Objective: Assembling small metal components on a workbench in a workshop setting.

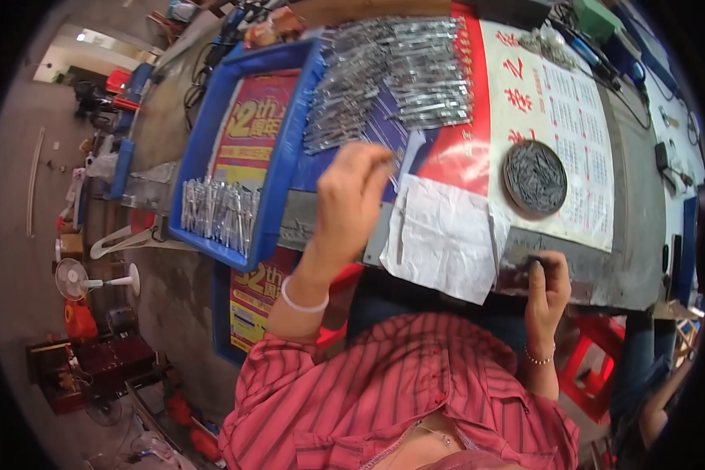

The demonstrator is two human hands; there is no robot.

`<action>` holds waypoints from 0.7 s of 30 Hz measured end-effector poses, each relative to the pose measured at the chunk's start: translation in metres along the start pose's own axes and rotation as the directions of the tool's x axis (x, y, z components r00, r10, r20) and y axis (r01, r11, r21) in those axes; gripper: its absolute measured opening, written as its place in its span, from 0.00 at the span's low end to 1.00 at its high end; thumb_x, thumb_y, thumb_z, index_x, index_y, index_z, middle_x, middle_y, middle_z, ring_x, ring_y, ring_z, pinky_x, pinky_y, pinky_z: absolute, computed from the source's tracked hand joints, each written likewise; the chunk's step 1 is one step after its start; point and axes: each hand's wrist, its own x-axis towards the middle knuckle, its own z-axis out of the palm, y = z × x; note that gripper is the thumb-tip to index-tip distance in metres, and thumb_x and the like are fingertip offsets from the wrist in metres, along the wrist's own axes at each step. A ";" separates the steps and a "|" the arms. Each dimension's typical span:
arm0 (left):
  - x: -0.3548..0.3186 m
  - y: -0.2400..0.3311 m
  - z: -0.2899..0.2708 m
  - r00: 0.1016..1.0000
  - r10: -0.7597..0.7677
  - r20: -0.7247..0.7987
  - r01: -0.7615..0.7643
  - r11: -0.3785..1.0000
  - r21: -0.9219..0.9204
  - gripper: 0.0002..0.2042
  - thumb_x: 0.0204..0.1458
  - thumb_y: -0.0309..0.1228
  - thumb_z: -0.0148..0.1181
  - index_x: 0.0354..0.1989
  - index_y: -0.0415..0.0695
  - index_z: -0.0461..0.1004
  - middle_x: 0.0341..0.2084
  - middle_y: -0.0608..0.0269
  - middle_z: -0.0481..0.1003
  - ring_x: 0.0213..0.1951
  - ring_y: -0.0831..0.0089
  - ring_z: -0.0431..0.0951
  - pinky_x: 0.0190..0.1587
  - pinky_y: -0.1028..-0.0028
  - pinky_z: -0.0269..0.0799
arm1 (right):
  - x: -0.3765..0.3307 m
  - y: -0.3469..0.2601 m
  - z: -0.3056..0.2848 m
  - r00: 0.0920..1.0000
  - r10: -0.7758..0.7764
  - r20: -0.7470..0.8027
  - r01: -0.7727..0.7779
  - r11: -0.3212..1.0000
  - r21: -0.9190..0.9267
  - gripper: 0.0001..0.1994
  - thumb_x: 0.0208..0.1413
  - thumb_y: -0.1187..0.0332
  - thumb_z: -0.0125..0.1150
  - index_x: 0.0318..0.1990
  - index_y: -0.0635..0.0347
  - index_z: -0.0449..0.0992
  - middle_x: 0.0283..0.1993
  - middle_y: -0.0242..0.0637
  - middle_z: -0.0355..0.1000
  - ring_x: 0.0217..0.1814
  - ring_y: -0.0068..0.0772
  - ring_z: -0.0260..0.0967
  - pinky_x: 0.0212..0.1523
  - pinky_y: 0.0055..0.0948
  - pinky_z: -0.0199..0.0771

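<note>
My left hand (351,194) is raised over the table's near edge, between a blue tray and a crumpled white sheet (444,235). Its thumb and fingers are pinched together, and whatever they hold is too blurred to name. At the table's front edge, right of the sheet, my right hand (551,291) has its thumb against its curled fingers. The thumb tip looks dark; anything between the fingers is hidden. Above that hand sits a round tin (511,199) full of small dark grey slivers (535,176). Beyond my left hand lie rows of slim silver metal pieces (431,74).
The blue tray (268,188) at left holds more silver pieces (218,215) along its near end. A printed red and white poster sheet (552,102) covers the tabletop at right. Loose metal parts (547,48) and cables lie at the back right. A red stool (591,368) stands below.
</note>
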 end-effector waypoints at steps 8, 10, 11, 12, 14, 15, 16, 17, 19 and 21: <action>0.133 -0.111 0.021 0.986 0.081 -0.148 -0.045 0.972 0.229 0.04 0.47 0.24 0.58 0.30 0.37 0.73 0.28 0.49 0.75 0.33 0.52 0.76 0.37 0.63 0.70 | -0.002 0.039 -0.002 0.937 -0.339 -0.080 0.318 0.926 -0.206 0.03 0.54 0.80 0.53 0.35 0.65 0.68 0.30 0.39 0.68 0.26 0.27 0.65 0.29 0.23 0.67; 0.148 -0.143 0.029 0.996 0.038 -0.077 -0.017 0.967 0.255 0.05 0.46 0.26 0.59 0.30 0.38 0.74 0.29 0.49 0.76 0.34 0.52 0.76 0.37 0.63 0.70 | -0.001 0.038 -0.001 0.932 -0.353 -0.082 0.332 0.922 -0.199 0.04 0.53 0.80 0.53 0.35 0.64 0.68 0.30 0.40 0.69 0.26 0.29 0.66 0.28 0.24 0.67; 0.151 -0.151 0.033 0.999 -0.016 -0.037 0.026 0.954 0.299 0.05 0.45 0.28 0.60 0.30 0.40 0.75 0.29 0.50 0.76 0.35 0.53 0.76 0.38 0.62 0.70 | -0.001 0.038 -0.002 0.926 -0.369 -0.086 0.346 0.916 -0.202 0.04 0.53 0.80 0.54 0.35 0.64 0.68 0.30 0.40 0.69 0.26 0.30 0.66 0.28 0.24 0.67; 0.150 -0.165 0.034 1.000 -0.028 0.004 0.025 0.934 0.355 0.06 0.45 0.28 0.60 0.31 0.41 0.76 0.29 0.50 0.76 0.36 0.53 0.77 0.38 0.61 0.71 | 0.000 0.038 -0.001 0.919 -0.386 -0.085 0.364 0.910 -0.198 0.04 0.53 0.80 0.54 0.35 0.64 0.68 0.29 0.40 0.69 0.26 0.30 0.66 0.28 0.24 0.67; 0.152 -0.170 0.037 0.988 -0.127 0.084 0.077 0.892 0.445 0.07 0.44 0.28 0.61 0.33 0.42 0.77 0.30 0.52 0.77 0.36 0.57 0.78 0.40 0.64 0.72 | -0.001 0.039 -0.002 0.914 -0.397 -0.087 0.377 0.907 -0.186 0.04 0.52 0.80 0.55 0.35 0.64 0.68 0.29 0.41 0.69 0.26 0.33 0.67 0.28 0.25 0.67; 0.151 -0.169 0.035 0.987 -0.119 0.112 0.055 0.888 0.457 0.08 0.44 0.28 0.61 0.33 0.42 0.77 0.31 0.52 0.77 0.37 0.57 0.77 0.40 0.64 0.72 | -0.001 0.039 -0.003 0.912 -0.403 -0.076 0.380 0.900 -0.212 0.04 0.52 0.80 0.55 0.34 0.64 0.68 0.29 0.41 0.69 0.26 0.34 0.67 0.28 0.26 0.67; 0.148 -0.169 0.031 0.984 -0.116 0.137 0.038 0.881 0.472 0.08 0.44 0.28 0.61 0.34 0.43 0.77 0.32 0.52 0.77 0.37 0.57 0.77 0.41 0.64 0.72 | -0.001 0.039 -0.002 0.911 -0.409 -0.059 0.386 0.893 -0.233 0.04 0.52 0.79 0.55 0.34 0.64 0.68 0.29 0.42 0.70 0.26 0.35 0.68 0.29 0.27 0.68; 0.144 -0.170 0.026 0.989 -0.114 0.095 0.055 0.877 0.477 0.09 0.44 0.28 0.61 0.35 0.42 0.77 0.32 0.51 0.77 0.37 0.56 0.77 0.41 0.64 0.72 | 0.001 0.039 -0.002 0.900 -0.433 -0.042 0.409 0.875 -0.261 0.05 0.51 0.80 0.56 0.34 0.64 0.68 0.29 0.43 0.70 0.27 0.37 0.68 0.29 0.28 0.68; 0.138 -0.158 0.010 0.997 -0.069 0.022 0.051 0.888 0.456 0.09 0.45 0.28 0.60 0.35 0.41 0.77 0.32 0.50 0.77 0.38 0.56 0.78 0.42 0.64 0.72 | 0.001 0.036 0.003 0.909 -0.414 -0.049 0.394 0.891 -0.224 0.04 0.51 0.80 0.55 0.34 0.65 0.68 0.28 0.43 0.70 0.27 0.38 0.68 0.29 0.28 0.68; 0.133 -0.130 -0.015 1.000 0.011 -0.017 -0.004 0.921 0.390 0.09 0.46 0.29 0.60 0.36 0.40 0.77 0.32 0.51 0.77 0.37 0.58 0.78 0.40 0.67 0.73 | -0.003 0.046 0.000 0.924 -0.381 -0.043 0.364 0.907 -0.212 0.04 0.52 0.80 0.54 0.35 0.66 0.68 0.30 0.44 0.70 0.29 0.36 0.68 0.32 0.27 0.68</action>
